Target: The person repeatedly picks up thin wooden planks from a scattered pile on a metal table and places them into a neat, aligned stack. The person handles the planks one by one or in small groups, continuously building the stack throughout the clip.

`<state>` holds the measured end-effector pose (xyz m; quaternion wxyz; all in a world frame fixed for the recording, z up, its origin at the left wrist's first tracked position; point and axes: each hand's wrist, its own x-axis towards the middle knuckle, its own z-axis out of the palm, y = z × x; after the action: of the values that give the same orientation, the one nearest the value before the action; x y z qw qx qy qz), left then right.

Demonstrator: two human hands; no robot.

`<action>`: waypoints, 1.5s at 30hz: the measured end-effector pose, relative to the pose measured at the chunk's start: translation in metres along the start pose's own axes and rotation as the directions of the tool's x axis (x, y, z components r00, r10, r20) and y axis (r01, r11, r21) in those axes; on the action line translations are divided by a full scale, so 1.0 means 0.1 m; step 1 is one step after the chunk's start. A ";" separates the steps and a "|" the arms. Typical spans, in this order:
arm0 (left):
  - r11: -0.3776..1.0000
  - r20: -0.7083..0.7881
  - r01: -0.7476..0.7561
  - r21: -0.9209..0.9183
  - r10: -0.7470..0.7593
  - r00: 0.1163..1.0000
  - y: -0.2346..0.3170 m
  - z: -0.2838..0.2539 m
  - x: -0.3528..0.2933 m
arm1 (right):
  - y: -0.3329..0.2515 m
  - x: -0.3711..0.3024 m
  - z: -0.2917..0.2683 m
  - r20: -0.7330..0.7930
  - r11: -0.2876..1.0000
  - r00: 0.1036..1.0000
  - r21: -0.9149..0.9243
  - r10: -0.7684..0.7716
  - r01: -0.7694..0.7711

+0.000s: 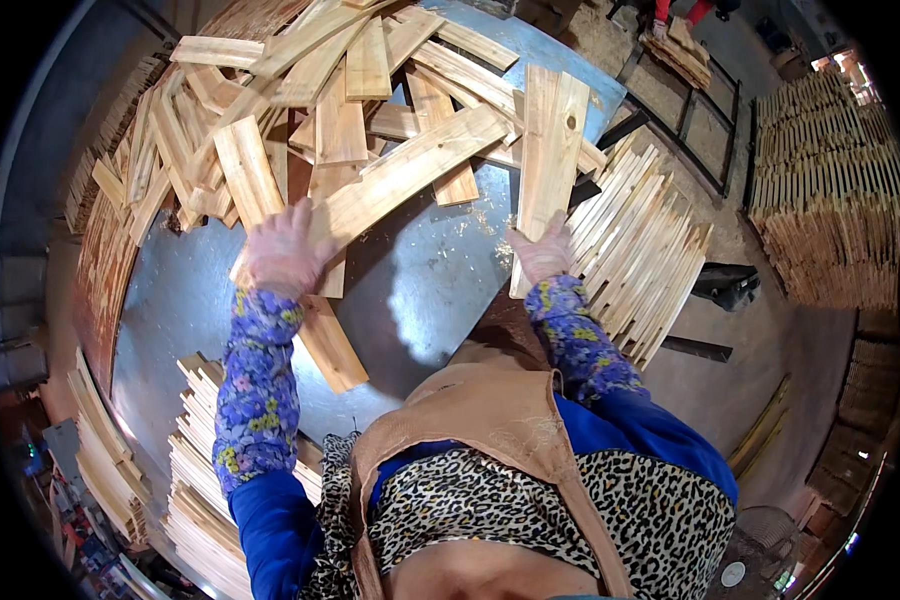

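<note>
My left hand (pixel 288 250) rests with its fingers stretched over the near end of a long pale wooden board (pixel 410 175), which slants up to the right across other planks. Just beyond that hand, a shorter board (pixel 248 170) points away from me. My right hand (pixel 542 250) spans the near part of another wooden board (pixel 550 150), thumb at its left edge and fingers toward its right edge. That board appears to lie against a second one alongside it. Below my left hand a short plank (pixel 332 345) sticks out toward me on the metal table (pixel 430 270).
A loose heap of planks (pixel 340 80) covers the table's far side. Stacked strips (pixel 640 250) stand at the right, with more strips (pixel 205 470) at the lower left. Farther right rises a tall wood stack (pixel 825 190). Another person's hands (pixel 660 30) hold boards near a metal frame (pixel 685 125).
</note>
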<state>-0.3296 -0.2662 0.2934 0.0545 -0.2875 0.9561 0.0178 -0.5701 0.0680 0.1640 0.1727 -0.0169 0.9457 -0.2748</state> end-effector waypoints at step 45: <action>0.617 -0.038 0.611 -0.496 -0.718 0.695 0.54 1.27 -2.80 | -1.58 -0.96 1.67 0.648 0.751 0.494 0.660 -0.580 0.017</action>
<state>-0.1156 -0.0598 0.1995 -0.1228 -0.6272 0.7475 0.1810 -0.4340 -0.1400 0.1458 0.5371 -0.2646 0.5996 -0.5310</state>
